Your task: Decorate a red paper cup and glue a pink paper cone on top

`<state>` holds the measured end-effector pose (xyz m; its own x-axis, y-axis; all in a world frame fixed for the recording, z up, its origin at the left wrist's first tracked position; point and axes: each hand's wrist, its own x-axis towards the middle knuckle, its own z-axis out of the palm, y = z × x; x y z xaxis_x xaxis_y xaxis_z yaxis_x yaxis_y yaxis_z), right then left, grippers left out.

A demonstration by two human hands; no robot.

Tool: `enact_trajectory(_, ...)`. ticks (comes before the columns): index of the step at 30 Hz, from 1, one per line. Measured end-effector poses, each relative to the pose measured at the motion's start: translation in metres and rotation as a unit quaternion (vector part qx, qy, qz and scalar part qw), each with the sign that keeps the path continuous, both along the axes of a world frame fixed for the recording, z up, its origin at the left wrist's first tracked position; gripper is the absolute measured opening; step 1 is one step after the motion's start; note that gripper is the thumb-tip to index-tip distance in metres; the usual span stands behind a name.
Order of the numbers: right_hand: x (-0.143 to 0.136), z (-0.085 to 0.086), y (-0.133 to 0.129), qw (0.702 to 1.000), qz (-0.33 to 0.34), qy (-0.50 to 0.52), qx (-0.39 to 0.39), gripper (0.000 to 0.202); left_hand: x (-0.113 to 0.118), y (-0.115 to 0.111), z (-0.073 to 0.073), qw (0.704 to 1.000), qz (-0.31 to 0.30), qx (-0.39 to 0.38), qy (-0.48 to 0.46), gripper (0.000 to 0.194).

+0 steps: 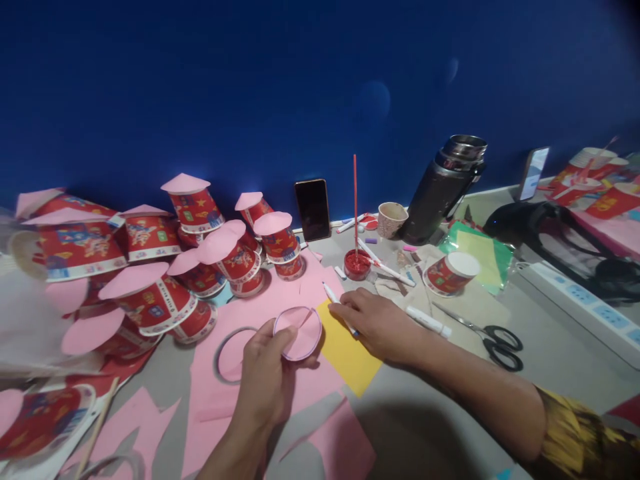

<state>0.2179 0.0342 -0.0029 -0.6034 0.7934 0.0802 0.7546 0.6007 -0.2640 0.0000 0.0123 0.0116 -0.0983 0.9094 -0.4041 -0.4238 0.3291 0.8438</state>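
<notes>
The left hand (267, 363) has its thumb and fingers clamped on a pink paper circle (305, 333), thumb on top. That circle lies at about eight o'clock from the right hand (377, 323), near its fingertips but apart from them, so the left is nearer. The right hand's fingers are closed round a white pen (331, 293), its long axis running from eleven to five o'clock, above a yellow sheet (353, 368).

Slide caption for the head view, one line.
Left hand holds a pink paper disc; right hand touches a marker over yellow paper.
</notes>
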Motion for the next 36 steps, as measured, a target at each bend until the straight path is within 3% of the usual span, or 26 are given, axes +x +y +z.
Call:
enact_trajectory(9, 0.003, -0.004, -0.001, 1.0, 0.011, -0.001, 0.018, 0.053, 0.002, 0.001, -0.002, 1.0, -0.014, -0.002, 0.006, 0.028)
enact_trajectory(15, 0.005, -0.009, -0.002, 0.997, 0.005, 0.062, 0.041, 0.045, 0.001, 0.0, -0.002, 1.0, -0.021, 0.003, 0.006, 0.029)
enact_trajectory(20, 0.001, -0.006, -0.004, 0.999, -0.002, -0.008, 0.045, 0.033, -0.002, 0.001, -0.005, 1.0, -0.019, 0.004, 0.006, 0.034)
enact_trajectory(23, 0.0, -0.005, -0.002, 0.998, -0.005, -0.023, 0.057, 0.038, -0.003, 0.001, -0.006, 1.0, -0.028, 0.001, 0.007, 0.035)
enact_trajectory(26, 0.01, 0.005, 0.001, 0.996, -0.064, -0.009, 0.067, 0.035, -0.003, 0.002, -0.005, 1.0, -0.017, -0.003, 0.009, 0.037)
enact_trajectory(29, 0.033, 0.029, 0.0, 0.981, -0.176, 0.024, 0.078, 0.027, -0.003, 0.003, -0.002, 1.0, -0.012, 0.008, 0.024, 0.035)
enact_trajectory(32, 0.06, 0.055, -0.012, 0.956, -0.25, 0.075, 0.132, 0.031, -0.003, 0.004, -0.001, 0.999, -0.009, 0.006, 0.044, 0.036)
enact_trajectory(36, 0.083, 0.06, -0.041, 0.948, -0.304, -0.018, 0.095, 0.025, -0.004, 0.003, -0.001, 0.997, -0.051, -0.009, 0.061, 0.035)
